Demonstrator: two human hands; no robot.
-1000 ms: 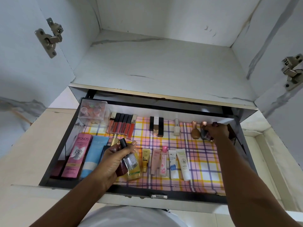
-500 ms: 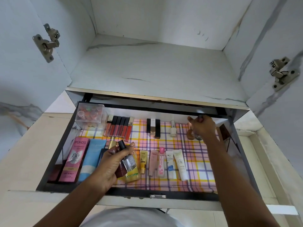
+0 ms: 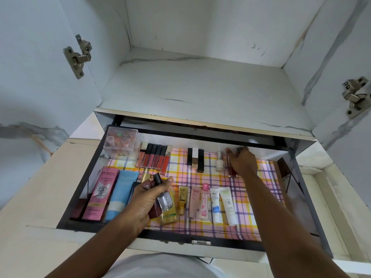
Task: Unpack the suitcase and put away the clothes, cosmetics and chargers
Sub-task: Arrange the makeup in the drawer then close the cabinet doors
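Note:
An open drawer (image 3: 80,189) lined with plaid paper holds cosmetics. My left hand (image 3: 146,201) hovers over its front left and grips several small bottles, among them a grey nail polish bottle (image 3: 165,199) with a black cap and dark red ones. My right hand (image 3: 244,162) reaches to the back row, its fingers curled round a small red bottle (image 3: 232,170) beside a small white bottle (image 3: 219,163). Lip glosses (image 3: 154,158), black and gold lipsticks (image 3: 195,159), a pink BB cream box (image 3: 100,195) and a row of tubes (image 3: 214,205) lie inside.
A clear plastic box (image 3: 121,142) of small items stands in the drawer's back left corner. A blue tube (image 3: 122,195) and a yellow oil bottle (image 3: 169,215) lie near my left hand. Above is a bare white cupboard shelf (image 3: 200,93) with door hinges (image 3: 77,57) at both sides.
My right hand has shifted left along the back row and now covers the round brown bottle. My left hand still holds its bottles in the same spot.

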